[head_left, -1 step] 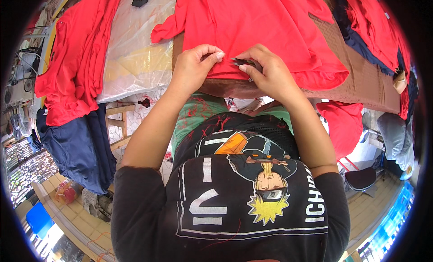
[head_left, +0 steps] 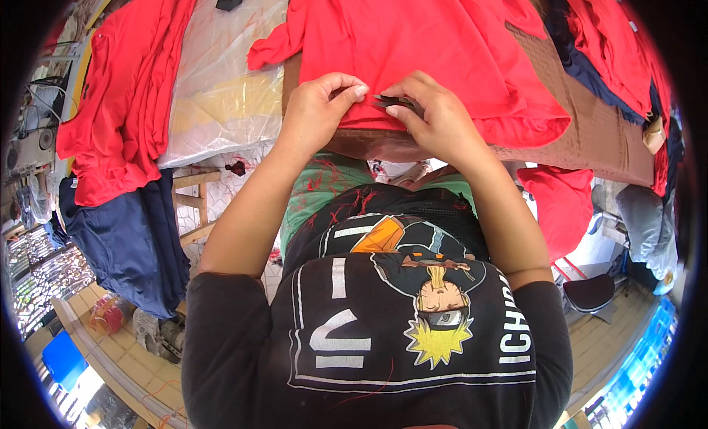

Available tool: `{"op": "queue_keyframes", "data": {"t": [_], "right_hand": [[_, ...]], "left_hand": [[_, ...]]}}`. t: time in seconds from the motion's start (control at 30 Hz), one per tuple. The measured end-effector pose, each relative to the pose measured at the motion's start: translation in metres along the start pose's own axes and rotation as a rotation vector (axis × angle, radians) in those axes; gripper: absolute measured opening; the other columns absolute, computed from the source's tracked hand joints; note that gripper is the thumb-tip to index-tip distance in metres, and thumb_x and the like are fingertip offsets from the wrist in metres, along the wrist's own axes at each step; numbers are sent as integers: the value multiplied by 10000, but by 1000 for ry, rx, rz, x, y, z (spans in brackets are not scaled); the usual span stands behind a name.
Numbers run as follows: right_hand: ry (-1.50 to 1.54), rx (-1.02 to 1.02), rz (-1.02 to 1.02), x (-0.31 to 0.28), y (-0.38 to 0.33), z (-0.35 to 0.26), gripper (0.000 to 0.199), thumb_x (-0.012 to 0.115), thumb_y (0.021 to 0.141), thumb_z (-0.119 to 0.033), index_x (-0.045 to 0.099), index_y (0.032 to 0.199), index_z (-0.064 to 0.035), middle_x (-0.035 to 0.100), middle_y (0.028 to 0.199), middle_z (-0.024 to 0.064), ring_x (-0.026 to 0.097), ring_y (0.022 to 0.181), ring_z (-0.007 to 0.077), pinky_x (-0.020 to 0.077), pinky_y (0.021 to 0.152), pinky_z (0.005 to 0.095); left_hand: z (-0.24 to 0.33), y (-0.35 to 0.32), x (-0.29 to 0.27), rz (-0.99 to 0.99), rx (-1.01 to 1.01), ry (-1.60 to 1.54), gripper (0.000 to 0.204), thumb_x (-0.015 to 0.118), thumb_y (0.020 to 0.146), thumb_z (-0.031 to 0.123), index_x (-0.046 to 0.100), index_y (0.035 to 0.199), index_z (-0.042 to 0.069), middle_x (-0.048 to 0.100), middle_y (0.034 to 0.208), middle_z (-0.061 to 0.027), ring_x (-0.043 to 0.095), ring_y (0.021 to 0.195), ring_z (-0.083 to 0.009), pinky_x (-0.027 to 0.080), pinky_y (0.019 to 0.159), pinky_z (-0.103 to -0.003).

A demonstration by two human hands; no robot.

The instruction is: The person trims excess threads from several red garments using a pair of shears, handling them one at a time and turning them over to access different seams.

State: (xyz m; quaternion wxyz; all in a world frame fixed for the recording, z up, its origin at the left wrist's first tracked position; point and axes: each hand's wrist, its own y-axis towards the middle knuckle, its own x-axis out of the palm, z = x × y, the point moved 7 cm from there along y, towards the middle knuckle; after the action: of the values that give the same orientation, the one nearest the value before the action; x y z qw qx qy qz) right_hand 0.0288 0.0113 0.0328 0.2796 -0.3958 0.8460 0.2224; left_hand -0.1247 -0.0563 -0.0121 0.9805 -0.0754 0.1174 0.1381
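A red garment (head_left: 413,53), which looks like a shirt, is spread out in front of me with its near edge by my hands. My left hand (head_left: 321,108) is closed in a pinch over this cloth; whatever is between thumb and forefinger is too small to make out. My right hand (head_left: 435,112) grips small dark thread snips (head_left: 398,102), their pointed tips aimed left at the left fingertips, a short gap apart. Palm and fingers hide most of the snips.
Beneath the garment is a brown-covered table (head_left: 601,130). On the left, red clothes (head_left: 133,82) and navy cloth (head_left: 125,237) hang beside a plastic-wrapped surface (head_left: 225,82). More red clothes (head_left: 605,45) lie at the far right. Red thread scraps (head_left: 324,182) cling to my lap.
My right hand has shifted very slightly to the left, bringing the tips of the snips a little nearer the left fingers. The left hand and the garment look the same.
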Motion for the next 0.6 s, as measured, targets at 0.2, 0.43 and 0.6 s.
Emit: {"op": "queue_keyframes", "data": {"t": [0.2, 0.43, 0.6], "right_hand": [[-94, -46, -7, 10, 7, -3, 156, 649, 835, -118, 638, 977, -52, 614, 953, 127, 614, 879, 328, 491, 749, 413], [-20, 95, 28, -9, 8, 5, 157, 661, 833, -102, 637, 977, -44, 609, 934, 130, 620, 840, 321, 489, 721, 393], [-36, 90, 19, -2, 6, 13, 184, 674, 827, -97, 636, 997, -38, 607, 928, 129, 621, 815, 296, 488, 714, 381]], "left_hand": [[15, -6, 2, -169, 78, 7, 199, 606, 943, 155, 668, 928, -34, 679, 870, -52, 615, 834, -88, 489, 760, -233], [37, -9, -50, -153, 302, 166, 178, 658, 888, 174, 691, 955, 13, 674, 936, -72, 635, 881, -173, 488, 809, -295], [19, -14, -31, 75, 471, 631, 183, 688, 832, 119, 690, 1002, 51, 650, 979, -78, 626, 936, -229, 482, 848, -314]]}}
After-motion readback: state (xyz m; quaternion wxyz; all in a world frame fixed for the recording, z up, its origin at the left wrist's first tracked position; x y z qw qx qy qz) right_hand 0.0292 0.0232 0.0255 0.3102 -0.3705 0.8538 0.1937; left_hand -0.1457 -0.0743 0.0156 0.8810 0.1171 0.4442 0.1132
